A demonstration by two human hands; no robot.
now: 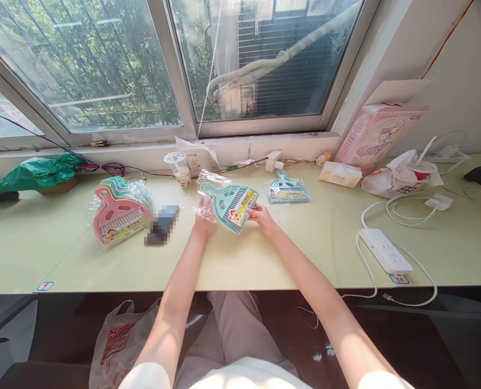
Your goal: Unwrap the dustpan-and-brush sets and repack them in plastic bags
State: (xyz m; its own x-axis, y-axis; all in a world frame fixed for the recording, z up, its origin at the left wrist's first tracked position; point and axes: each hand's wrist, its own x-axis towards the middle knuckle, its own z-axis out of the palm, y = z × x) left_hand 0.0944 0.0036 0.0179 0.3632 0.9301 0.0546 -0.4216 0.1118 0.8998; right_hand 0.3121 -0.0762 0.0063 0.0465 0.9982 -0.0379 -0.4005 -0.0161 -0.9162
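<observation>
Over the middle of the table, both my hands hold a mint-green mini dustpan and brush set [225, 202] in clear wrapping, tilted, with a yellow printed label. My left hand [205, 217] is closed on the wrapping at its left side, with the fingers partly hidden. At the lower right corner, my right hand [260, 216] pinches the set by the label. A similar green set [288, 189] lies flat to the right. To the left is a pile of wrapped sets, with a pink dustpan [117, 216] on top and green ones behind it.
Beside the pile lies a pixelated dark flat object [161, 225]. A plastic cup [179, 170] stands near the window ledge. On the right are a tissue pack [340, 174], a pink box [382, 132] and a white power strip [385, 251] with cables. A green bag [41, 170] lies far left.
</observation>
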